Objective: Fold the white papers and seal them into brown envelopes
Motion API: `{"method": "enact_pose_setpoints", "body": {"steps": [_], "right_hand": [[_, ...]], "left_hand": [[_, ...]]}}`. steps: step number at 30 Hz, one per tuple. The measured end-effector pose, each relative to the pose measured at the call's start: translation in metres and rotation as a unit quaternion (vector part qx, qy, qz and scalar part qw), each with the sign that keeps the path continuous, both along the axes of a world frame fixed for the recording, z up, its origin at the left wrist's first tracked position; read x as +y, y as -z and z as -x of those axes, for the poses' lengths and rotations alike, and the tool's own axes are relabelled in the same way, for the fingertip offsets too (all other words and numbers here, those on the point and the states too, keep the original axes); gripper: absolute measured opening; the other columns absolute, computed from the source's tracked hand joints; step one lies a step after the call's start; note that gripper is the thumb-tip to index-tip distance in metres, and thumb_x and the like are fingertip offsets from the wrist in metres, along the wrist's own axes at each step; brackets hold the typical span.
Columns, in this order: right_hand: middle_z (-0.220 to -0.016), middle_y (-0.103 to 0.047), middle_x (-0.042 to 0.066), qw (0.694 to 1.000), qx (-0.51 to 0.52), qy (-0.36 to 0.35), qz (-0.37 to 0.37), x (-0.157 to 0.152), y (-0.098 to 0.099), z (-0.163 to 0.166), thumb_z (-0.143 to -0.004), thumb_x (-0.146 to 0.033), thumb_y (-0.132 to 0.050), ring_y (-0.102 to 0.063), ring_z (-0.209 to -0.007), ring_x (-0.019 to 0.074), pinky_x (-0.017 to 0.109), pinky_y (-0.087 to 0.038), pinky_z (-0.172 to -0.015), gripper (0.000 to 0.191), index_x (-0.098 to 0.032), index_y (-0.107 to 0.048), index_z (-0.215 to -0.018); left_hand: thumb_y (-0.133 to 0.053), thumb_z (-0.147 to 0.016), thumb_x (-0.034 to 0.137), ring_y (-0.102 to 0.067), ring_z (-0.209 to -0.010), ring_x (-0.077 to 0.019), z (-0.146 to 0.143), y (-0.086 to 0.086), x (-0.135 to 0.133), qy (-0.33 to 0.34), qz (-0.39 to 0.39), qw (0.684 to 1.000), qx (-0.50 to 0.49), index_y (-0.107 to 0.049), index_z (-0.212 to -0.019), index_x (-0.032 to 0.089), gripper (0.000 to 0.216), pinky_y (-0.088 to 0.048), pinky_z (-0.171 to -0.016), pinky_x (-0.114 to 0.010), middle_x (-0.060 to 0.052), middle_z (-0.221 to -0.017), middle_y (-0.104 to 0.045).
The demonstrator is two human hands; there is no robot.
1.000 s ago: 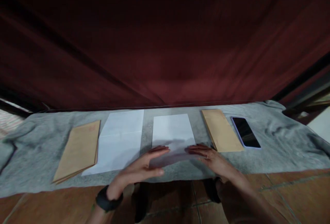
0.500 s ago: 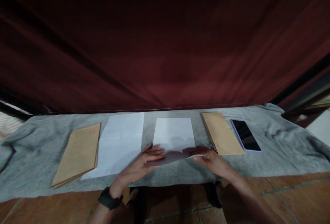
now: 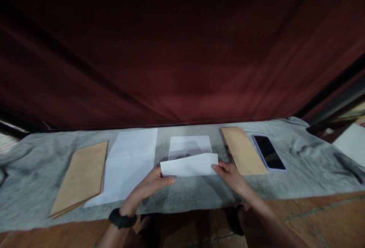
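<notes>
A white sheet of paper [image 3: 189, 142] lies in front of me, its near part turned up and over into a bright flap. At the flap's left end is my left hand [image 3: 152, 184], closed on it with the thumb in front and the fingers hidden behind. The flap's right end is pinched by my right hand [image 3: 230, 175], thumb on top. Left of my left hand lies a larger white sheet [image 3: 132, 160] with a crease across it. Beyond my right hand rests a stack of brown envelopes [image 3: 245, 153].
Another stack of brown envelopes [image 3: 81, 177] overlaps the creased sheet's left edge. A phone [image 3: 269, 153] in a light purple case lies at the right. Everything rests on a grey cloth [image 3: 182, 198], with a dark red curtain [image 3: 182, 69] behind it.
The near part of the paper has risen and folded over, showing as an upright flap. My hands have gone from spread on the sheet to gripping the flap's two ends.
</notes>
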State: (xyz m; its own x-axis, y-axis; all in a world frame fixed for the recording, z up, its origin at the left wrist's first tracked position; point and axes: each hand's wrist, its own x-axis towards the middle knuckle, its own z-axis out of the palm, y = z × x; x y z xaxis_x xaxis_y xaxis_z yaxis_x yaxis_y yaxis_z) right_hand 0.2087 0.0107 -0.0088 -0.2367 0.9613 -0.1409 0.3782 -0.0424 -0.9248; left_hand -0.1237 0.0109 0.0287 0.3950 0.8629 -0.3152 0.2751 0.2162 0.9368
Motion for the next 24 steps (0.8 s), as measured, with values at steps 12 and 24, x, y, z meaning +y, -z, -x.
{"method": "enact_pose_setpoints", "body": {"steps": [12,24], "right_hand": [[-0.080,-0.074,0.006,0.999,-0.017,0.042,0.000,0.005,0.010,0.002,-0.091,-0.062,-0.047,-0.066,-0.075,0.0227,0.030,-0.049,-0.067,0.054,-0.016,-0.076,-0.088],[-0.090,-0.078,0.010,0.918,-0.390,0.072,-0.012,0.027,-0.009,0.029,-0.102,-0.040,-0.043,-0.074,-0.087,0.0236,0.026,-0.046,-0.069,0.037,-0.021,-0.074,-0.096]], "left_hand": [[-0.066,-0.074,0.065,-0.060,-0.073,-0.0210,-0.011,0.023,0.004,-0.113,-0.017,0.993,0.041,-0.074,-0.089,0.013,0.055,-0.046,-0.065,-0.030,-0.006,-0.081,-0.072],[-0.048,-0.096,0.035,-0.061,-0.069,-0.0177,-0.032,0.016,0.014,-0.157,-0.124,0.894,0.401,-0.063,-0.079,0.019,0.028,-0.037,-0.065,-0.027,-0.003,-0.071,-0.065]]}}
